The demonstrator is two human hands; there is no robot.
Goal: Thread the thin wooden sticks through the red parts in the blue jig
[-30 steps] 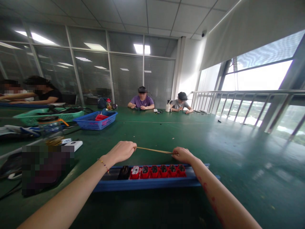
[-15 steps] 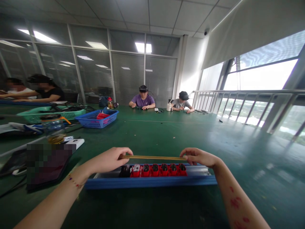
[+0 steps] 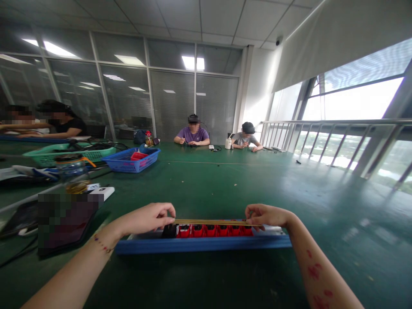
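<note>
A long, thin golden strip (image 3: 210, 222) runs level between my hands. My left hand (image 3: 161, 216) pinches its left end between thumb and fingers. At the other end, my right hand (image 3: 259, 214) has its fingertips closed on the strip. Just under it, a row of red blocks with dark tops (image 3: 210, 231) and one black block (image 3: 169, 230) at the left sit in a blue tray-like holder (image 3: 202, 244) with a metallic bed. The strip hides part of the block tops; whether it touches them I cannot tell.
To the left lie a dark tablet-like slab (image 3: 64, 227), a jar (image 3: 72, 169), a green basket (image 3: 41, 158) with cables and a blue basket (image 3: 130, 165) holding a red piece. Several people sit around the green table (image 3: 206, 184). A metal railing (image 3: 328, 124) runs along the right.
Both hands have come down a little with the strip, and it now lies lower across the block tops. The blue holder is in nearly the same place.
</note>
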